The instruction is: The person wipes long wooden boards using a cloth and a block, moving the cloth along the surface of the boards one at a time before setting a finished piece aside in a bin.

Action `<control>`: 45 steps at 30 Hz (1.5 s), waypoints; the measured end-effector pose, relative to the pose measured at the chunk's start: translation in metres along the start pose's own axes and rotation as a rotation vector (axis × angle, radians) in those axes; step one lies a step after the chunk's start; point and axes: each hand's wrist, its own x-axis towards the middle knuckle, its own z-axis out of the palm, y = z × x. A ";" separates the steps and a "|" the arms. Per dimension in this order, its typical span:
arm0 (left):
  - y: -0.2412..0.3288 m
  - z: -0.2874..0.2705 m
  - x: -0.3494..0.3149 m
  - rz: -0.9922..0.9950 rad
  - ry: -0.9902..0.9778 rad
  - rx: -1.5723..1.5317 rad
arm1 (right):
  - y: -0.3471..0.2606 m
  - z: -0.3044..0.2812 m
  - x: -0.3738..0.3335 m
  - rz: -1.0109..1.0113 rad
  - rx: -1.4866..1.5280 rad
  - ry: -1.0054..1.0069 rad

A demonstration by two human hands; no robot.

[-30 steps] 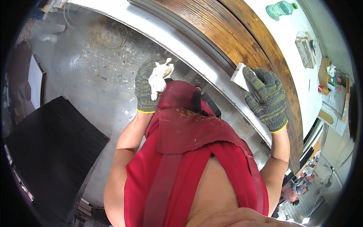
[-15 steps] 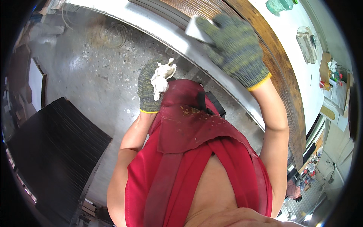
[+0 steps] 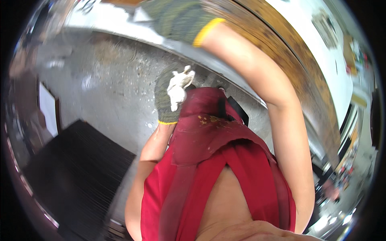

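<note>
My right hand (image 3: 173, 22), in a dark green-grey knit glove with a yellow cuff, reaches far forward, blurred by motion. Its fingers close on a small white pad (image 3: 141, 15), at the near edge of a brown wood-grain board (image 3: 277, 38). The board lies along a white-topped bench (image 3: 108, 19). Lower down, beside my dark red apron, my left hand (image 3: 163, 98) wears a matching glove and is closed on a crumpled white rag (image 3: 179, 88). The rag covers part of its fingers.
A black ribbed panel (image 3: 76, 164) leans at the lower left, with a white panel (image 3: 48, 108) behind it. A pale block (image 3: 325, 28) sits on the bench at the far right. The grey floor (image 3: 108, 80) is speckled with paint.
My right hand has swept left and forward along the board with the white pad. My left hand still holds the rag. The whole view has shifted a little, and a green jar has left the picture.
</note>
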 end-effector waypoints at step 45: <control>0.069 -0.052 0.228 0.772 -0.218 0.589 | 0.061 -0.231 -0.344 1.273 0.218 0.768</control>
